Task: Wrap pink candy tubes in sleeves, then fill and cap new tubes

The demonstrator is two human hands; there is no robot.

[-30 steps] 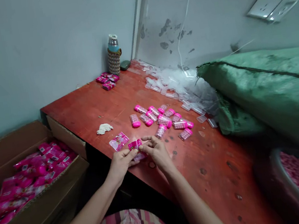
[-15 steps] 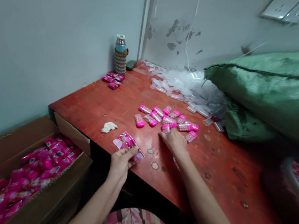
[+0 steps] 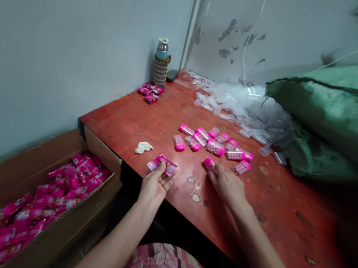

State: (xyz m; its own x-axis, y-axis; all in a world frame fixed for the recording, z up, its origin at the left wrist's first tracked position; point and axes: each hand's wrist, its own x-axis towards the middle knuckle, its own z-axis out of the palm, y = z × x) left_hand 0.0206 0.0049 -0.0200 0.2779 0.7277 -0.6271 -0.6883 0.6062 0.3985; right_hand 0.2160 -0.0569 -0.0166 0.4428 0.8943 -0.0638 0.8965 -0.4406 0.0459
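Near the table's front edge, my left hand (image 3: 155,184) is closed on a pink printed plastic wrapper (image 3: 163,164) with clear parts, thumb on top. My right hand (image 3: 228,184) pinches a small clear candy bottle with a pink cap (image 3: 210,165), just above or on the table; I cannot tell if it touches. Beyond it lie several more such bottles (image 3: 215,147), filled with small pink balls. A crumpled white scrap (image 3: 143,147) rests behind the wrapper.
On the left stands a cardboard box (image 3: 101,148) of pink packets (image 3: 61,188). The red table (image 3: 119,125) bears more pink packets (image 3: 151,98), a flask in a knitted cover (image 3: 160,66), clear plastic cases (image 3: 247,118) and a green sack (image 3: 333,118) on the right.
My right hand has drawn one bottle away from the group, toward me. My left hand has turned the wrapper and raised it slightly. The view has shifted left.
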